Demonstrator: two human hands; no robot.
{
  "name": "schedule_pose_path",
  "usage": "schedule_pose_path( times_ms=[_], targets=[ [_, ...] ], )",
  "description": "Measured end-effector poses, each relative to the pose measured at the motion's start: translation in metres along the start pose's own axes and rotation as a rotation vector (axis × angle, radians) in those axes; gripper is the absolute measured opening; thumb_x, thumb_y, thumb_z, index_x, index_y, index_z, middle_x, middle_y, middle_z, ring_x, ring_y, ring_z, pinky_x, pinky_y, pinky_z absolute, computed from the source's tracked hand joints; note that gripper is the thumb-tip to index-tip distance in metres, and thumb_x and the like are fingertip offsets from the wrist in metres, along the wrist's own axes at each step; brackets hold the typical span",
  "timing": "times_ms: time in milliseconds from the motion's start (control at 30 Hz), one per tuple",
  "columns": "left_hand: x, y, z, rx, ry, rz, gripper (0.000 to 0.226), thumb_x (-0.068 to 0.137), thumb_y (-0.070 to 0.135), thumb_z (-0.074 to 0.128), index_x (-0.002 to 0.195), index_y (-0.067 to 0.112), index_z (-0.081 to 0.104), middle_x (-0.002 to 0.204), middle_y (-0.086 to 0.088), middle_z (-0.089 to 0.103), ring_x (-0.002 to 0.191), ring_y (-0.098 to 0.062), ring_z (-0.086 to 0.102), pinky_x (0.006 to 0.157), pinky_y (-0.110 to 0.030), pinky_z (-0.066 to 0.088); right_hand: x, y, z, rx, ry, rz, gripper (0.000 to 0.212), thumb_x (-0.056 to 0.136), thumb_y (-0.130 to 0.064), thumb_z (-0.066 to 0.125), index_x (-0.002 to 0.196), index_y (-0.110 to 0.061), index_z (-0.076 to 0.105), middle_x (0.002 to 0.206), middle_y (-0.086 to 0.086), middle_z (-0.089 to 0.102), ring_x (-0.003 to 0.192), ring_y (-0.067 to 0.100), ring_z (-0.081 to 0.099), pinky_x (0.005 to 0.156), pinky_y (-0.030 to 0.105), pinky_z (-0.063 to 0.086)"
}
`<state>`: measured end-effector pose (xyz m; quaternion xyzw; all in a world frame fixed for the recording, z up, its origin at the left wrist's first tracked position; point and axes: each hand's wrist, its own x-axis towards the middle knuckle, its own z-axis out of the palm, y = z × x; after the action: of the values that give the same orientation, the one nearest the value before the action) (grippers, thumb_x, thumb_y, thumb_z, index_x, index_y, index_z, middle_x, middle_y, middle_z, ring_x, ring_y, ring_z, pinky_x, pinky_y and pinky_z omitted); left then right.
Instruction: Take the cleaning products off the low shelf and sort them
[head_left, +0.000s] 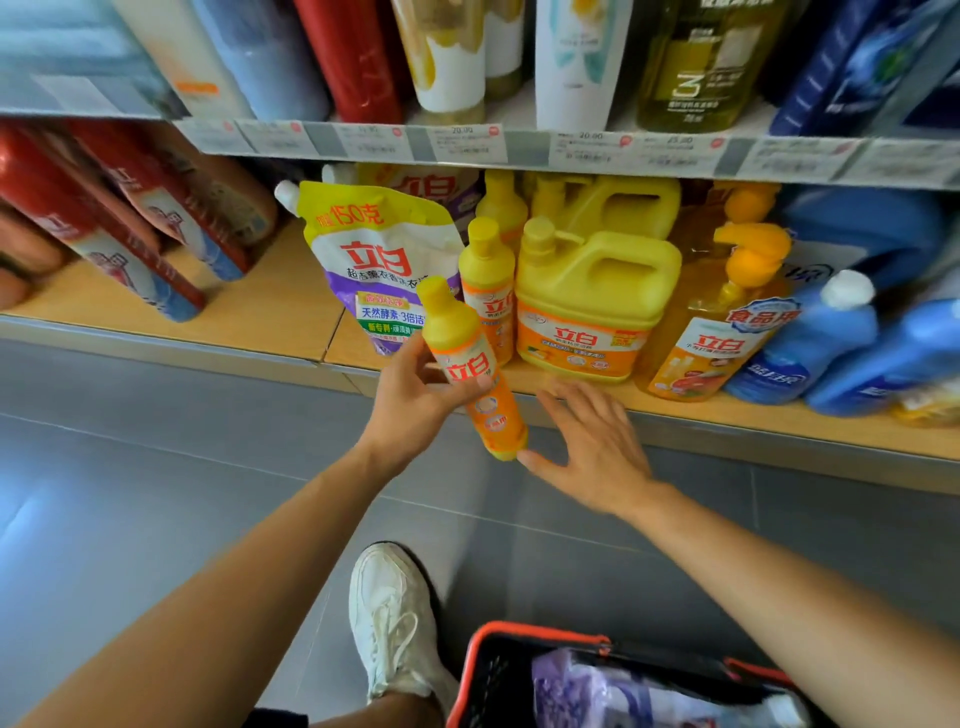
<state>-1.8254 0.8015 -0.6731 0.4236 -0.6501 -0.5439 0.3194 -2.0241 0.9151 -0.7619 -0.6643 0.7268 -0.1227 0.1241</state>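
Faced the low shelf (291, 312), a big yellow jug (592, 306) and a purple pouch (382, 260) upright on it. Gripped a slim yellow bottle (470, 364), tilted, just off the shelf's front edge, left hand (415, 395) curled round its middle. Held the right hand (597, 441) spread below that edge, thumb at the bottle's base.

The small bottle (470, 364) is yellow with an orange label and red lettering, like the big yellow jug (592, 306). The pouch (382, 265) is white, purple and yellow-green. The right-hand bottles (810, 348) are blue with white caps. The shelf (291, 306) is light wood-coloured, the floor (156, 467) grey, the shoe (392, 623) white, and the basket (470, 670) black with an orange-red rim.
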Motion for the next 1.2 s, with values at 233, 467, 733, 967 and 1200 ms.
schedule_pose_path(
  times_ms=[233,467,733,967,1200],
  targets=[
    [0.022,0.029,-0.012,0.156,0.119,0.230,0.061,0.083,0.020,0.083,0.135,0.011,0.052,0.126,-0.001,0.066,0.112,-0.018,0.067,0.085,-0.034,0.061,0.014,0.015,-0.005,-0.100,-0.233,0.031,0.081,0.093,-0.068,0.044,0.160,-0.031,0.016,0.168,-0.007,0.016,0.154,0.021,0.014,0.123,0.042,0.021],
    [0.040,0.022,0.002,0.301,0.103,0.179,0.064,0.084,0.021,0.083,0.138,0.015,0.049,0.128,-0.001,0.063,0.117,-0.020,0.062,0.091,-0.047,0.060,0.017,0.017,-0.010,-0.083,-0.275,0.024,0.082,0.092,-0.063,0.052,0.160,-0.031,0.018,0.167,-0.008,0.018,0.153,0.021,0.015,0.123,0.040,0.022],
    [0.060,0.010,0.014,0.351,0.098,0.130,0.058,0.082,0.023,0.083,0.131,0.018,0.052,0.123,0.001,0.065,0.113,-0.019,0.064,0.085,-0.048,0.061,0.015,0.020,-0.005,-0.067,-0.281,0.030,0.086,0.090,-0.063,0.055,0.160,-0.031,0.016,0.168,-0.007,0.015,0.155,0.020,0.010,0.124,0.042,0.020],
    [0.059,0.005,0.026,0.420,0.187,0.088,0.058,0.075,0.039,0.088,0.120,0.024,0.054,0.110,0.010,0.067,0.098,-0.007,0.067,0.083,-0.033,0.061,0.018,0.020,-0.017,-0.038,-0.382,0.033,0.091,0.089,-0.060,0.059,0.161,-0.031,0.011,0.169,-0.008,0.010,0.155,0.020,0.006,0.125,0.041,0.014],
    [0.044,0.030,0.023,0.642,0.119,-0.096,0.063,0.073,0.060,0.081,0.122,0.026,0.062,0.112,0.007,0.072,0.100,-0.014,0.068,0.084,-0.041,0.059,0.008,0.018,-0.072,0.221,-0.428,0.120,0.086,0.086,-0.048,0.074,0.157,-0.026,0.030,0.165,-0.003,0.026,0.151,0.018,0.026,0.121,0.036,0.027]
  ],
)
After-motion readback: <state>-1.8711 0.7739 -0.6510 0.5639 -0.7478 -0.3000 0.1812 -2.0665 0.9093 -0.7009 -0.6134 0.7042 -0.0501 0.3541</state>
